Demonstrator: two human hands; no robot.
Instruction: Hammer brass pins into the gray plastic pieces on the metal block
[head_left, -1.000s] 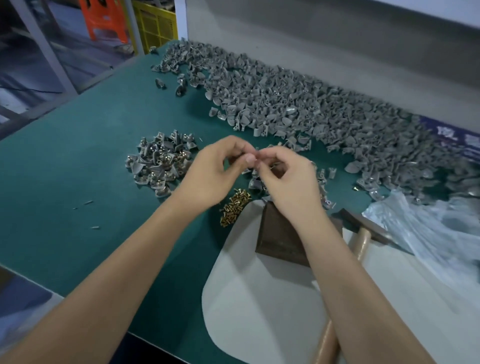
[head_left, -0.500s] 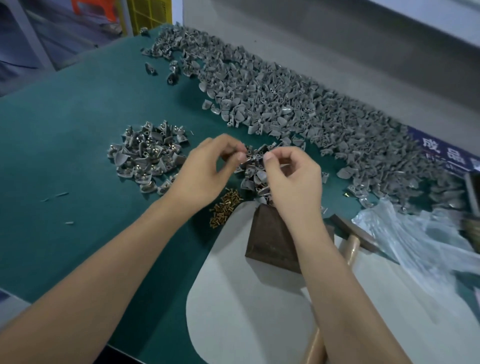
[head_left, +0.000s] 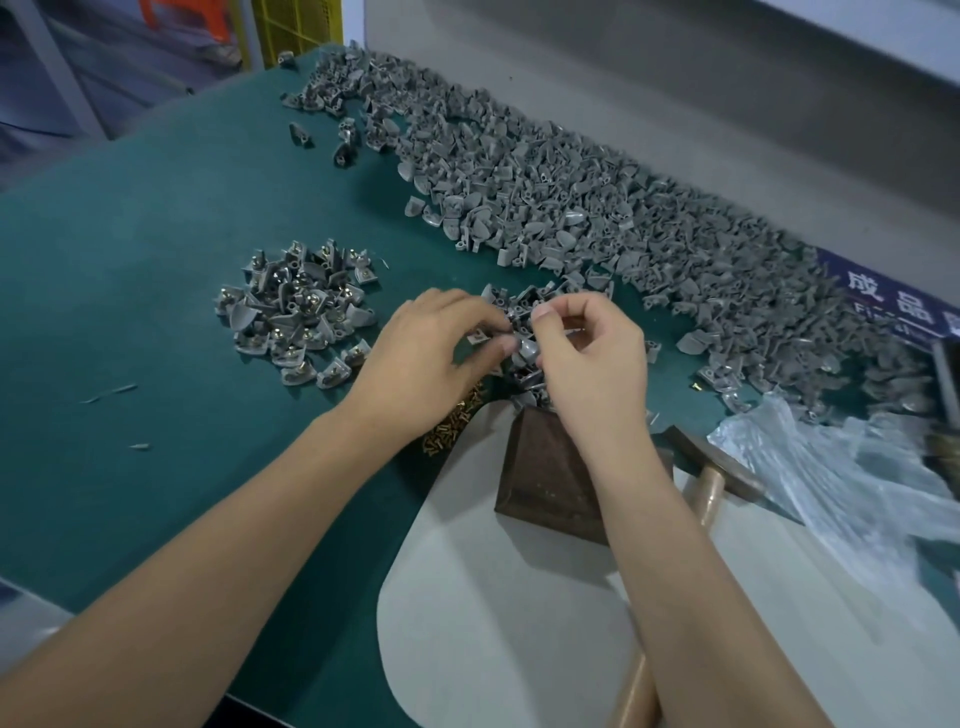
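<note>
My left hand and right hand meet over a small heap of gray plastic pieces just beyond the metal block. A gray plastic piece sits between them, pinched by my left thumb and fingers and by my curled right fingertips. The dark brown block stands on a white pad, its far end hidden under my right wrist. Brass pins lie in a small pile under my left wrist. The hammer lies right of the block, its wooden handle running under my right forearm.
A long heap of bare gray pieces runs along the back of the green mat. A smaller pile of pieces with pins in them lies to the left. A crumpled clear plastic bag lies at the right.
Both hands have dropped from mid-air to the small heap of gray pieces beyond the block. The camera has tilted a little.
</note>
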